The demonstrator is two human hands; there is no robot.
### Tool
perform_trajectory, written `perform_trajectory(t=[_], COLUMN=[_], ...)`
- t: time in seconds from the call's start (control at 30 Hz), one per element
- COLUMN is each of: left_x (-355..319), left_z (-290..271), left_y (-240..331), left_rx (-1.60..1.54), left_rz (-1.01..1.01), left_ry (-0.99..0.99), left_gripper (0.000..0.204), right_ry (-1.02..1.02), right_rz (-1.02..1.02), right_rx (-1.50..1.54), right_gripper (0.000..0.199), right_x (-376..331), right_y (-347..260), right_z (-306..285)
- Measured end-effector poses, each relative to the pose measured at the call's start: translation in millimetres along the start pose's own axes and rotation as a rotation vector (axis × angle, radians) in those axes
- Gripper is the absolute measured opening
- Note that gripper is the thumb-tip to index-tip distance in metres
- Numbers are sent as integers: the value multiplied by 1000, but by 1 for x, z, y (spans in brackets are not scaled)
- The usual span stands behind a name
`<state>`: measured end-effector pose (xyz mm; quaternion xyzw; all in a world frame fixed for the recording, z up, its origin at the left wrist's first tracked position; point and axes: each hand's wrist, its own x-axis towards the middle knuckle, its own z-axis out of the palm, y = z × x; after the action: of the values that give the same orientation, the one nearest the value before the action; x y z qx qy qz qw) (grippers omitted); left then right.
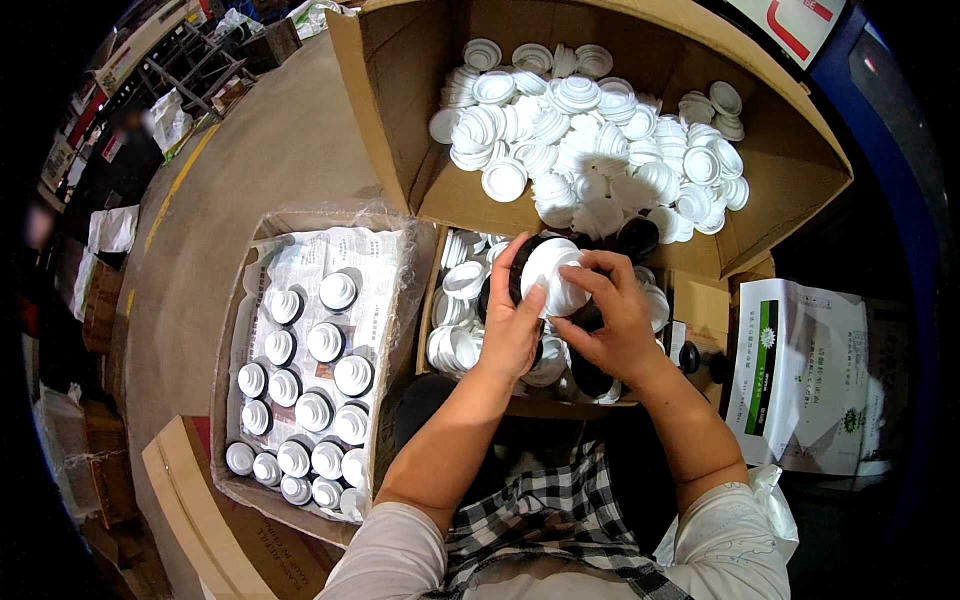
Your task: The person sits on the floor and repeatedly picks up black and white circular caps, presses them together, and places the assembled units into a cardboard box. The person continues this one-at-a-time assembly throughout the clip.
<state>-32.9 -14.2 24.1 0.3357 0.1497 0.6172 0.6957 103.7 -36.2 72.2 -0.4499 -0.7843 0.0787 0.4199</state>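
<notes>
Between my hands is a white round plastic cap (553,272) with a stepped top, seated on or against a dark round part that shows at its left edge. My left hand (508,325) grips it from the left, thumb on the white face. From the right, my right hand (618,318) presses its fingers and thumb on the cap's rim. Below them an open carton (432,300) holds loose white caps and several black round pieces, one a black disc (637,237) near my right fingers. My hands hide part of these.
A large tilted cardboard box (385,110) full of loose white caps (580,130) stands ahead. At left, a newspaper-lined box (228,400) holds rows of white caps on dark bases (325,342). A white printed sack (800,375) lies at right. Cardboard flaps (200,510) stick out lower left.
</notes>
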Motion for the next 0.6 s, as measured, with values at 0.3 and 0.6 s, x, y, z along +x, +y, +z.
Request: perform_trajectory(t=[0.3,0.6], left_x=[4,-2], left_z=[-11,1], left_y=[2,-38], left_rx=[368,574], left_rz=[56,111], left_ry=[34,-64], left_gripper=[60,53], right_ry=[-16,341], right_rz=[236,570], right_rx=[477,726], right_gripper=[47,44], right_x=[-1,-7], right_y=[25,53], right_z=[3,34])
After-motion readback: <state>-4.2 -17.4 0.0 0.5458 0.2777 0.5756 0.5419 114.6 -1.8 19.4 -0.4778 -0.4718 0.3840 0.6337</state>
